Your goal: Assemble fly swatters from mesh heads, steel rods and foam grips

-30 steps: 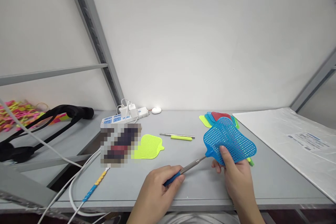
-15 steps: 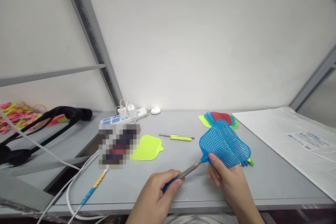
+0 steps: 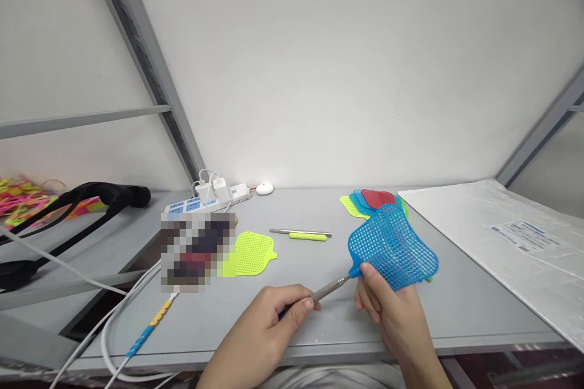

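Observation:
My right hand [image 3: 387,304] grips a blue perforated fly swatter head [image 3: 390,249] near its neck, thumb on the front. Closed around the dark blue grip of a metal telescopic rod [image 3: 331,288] is my left hand [image 3: 278,322]. The rod's far tip meets the neck of the blue head; whether it is fixed inside I cannot tell. A yellow-green swatter head [image 3: 252,253] lies flat on the table, left of centre. Beyond my hands rest a silver rod [image 3: 301,232] and a yellow-green grip [image 3: 308,236], side by side.
Several swatter heads [image 3: 378,197] in red, blue and green are stacked behind the blue one. A white package [image 3: 493,243] covers the right side. On the left are a power strip [image 3: 237,192], white cables [image 3: 107,328], a blurred-out phone-like item [image 3: 198,252] and a black strap-like object [image 3: 109,194].
The view has shifted slightly, moving the table items a little left in frame. The blue head is tilted a bit differently; both hands keep their hold.

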A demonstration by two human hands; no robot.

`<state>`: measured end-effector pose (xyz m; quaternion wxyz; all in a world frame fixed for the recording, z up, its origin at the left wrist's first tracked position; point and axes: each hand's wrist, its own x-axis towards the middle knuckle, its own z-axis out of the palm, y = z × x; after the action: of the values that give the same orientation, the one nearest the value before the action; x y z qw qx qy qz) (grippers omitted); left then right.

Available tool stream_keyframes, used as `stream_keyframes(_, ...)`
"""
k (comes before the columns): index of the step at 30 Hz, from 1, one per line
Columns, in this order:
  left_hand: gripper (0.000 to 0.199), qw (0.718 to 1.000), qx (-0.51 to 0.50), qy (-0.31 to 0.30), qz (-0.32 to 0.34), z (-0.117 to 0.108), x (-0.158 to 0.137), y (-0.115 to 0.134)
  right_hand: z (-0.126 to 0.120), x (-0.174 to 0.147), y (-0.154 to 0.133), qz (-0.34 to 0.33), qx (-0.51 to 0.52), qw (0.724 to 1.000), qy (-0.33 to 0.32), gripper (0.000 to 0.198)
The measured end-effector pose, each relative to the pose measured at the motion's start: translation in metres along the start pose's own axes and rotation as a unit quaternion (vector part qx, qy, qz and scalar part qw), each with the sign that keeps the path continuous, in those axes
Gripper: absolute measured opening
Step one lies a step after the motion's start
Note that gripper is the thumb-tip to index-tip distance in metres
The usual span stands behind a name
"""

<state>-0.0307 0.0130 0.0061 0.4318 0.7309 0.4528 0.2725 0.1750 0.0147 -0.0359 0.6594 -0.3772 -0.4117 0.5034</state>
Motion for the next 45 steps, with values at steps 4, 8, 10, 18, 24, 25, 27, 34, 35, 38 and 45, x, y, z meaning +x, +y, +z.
stream_keyframes(4, 0.033, 0.994, 0.106, 0.018, 0.012, -0.003, 0.002, 0.012, 0.002, 0.000, 0.005, 0.052, 0.084, 0.995, 0.031, 0.036)
stream_keyframes(8, 0.027, 0.986, 0.101, 0.131, 0.004, -0.001, 0.002, 0.003, 0.010, -0.006, 0.003, 0.057, 0.185, 0.976, 0.105, 0.030)
stream_keyframes(10, 0.029, 0.978, 0.001, 0.207, -0.016, 0.002, 0.002, -0.006, 0.013, -0.007, 0.004, 0.049, 0.206, 0.966, 0.148, 0.028)
stream_keyframes(18, 0.035, 0.823, -0.482, 0.299, 0.000, 0.054, 0.016, -0.012, 0.029, -0.021, 0.021, 0.043, 0.191, 0.966, 0.169, 0.033)
stream_keyframes(24, 0.033, 0.836, -0.520, 0.176, -0.023, 0.086, 0.029, -0.015, 0.032, -0.029, 0.037, 0.072, 0.186, 0.975, 0.098, 0.029)
stream_keyframes(25, 0.032, 0.854, -0.496, 0.155, -0.015, 0.087, 0.029, -0.016, 0.032, -0.029, 0.039, 0.082, 0.173, 0.976, 0.101, 0.031)
stream_keyframes(27, 0.031, 0.874, -0.467, 0.133, 0.000, 0.085, 0.029, -0.016, 0.031, -0.028, 0.041, 0.095, 0.139, 0.979, 0.113, 0.034)
stream_keyframes(34, 0.026, 0.826, -0.529, 0.194, -0.004, 0.083, 0.026, -0.008, 0.034, -0.023, 0.033, 0.063, 0.142, 0.985, 0.069, 0.027)
stream_keyframes(35, 0.026, 0.819, -0.537, 0.205, -0.006, 0.084, 0.026, -0.008, 0.034, -0.023, 0.033, 0.063, 0.150, 0.984, 0.067, 0.027)
stream_keyframes(38, 0.029, 0.803, -0.548, 0.233, -0.011, 0.087, 0.027, -0.010, 0.033, -0.025, 0.035, 0.061, 0.159, 0.983, 0.066, 0.026)
stream_keyframes(45, 0.032, 0.748, -0.543, 0.380, -0.027, 0.060, 0.019, -0.013, 0.016, -0.020, 0.025, 0.062, 0.187, 0.977, 0.086, 0.022)
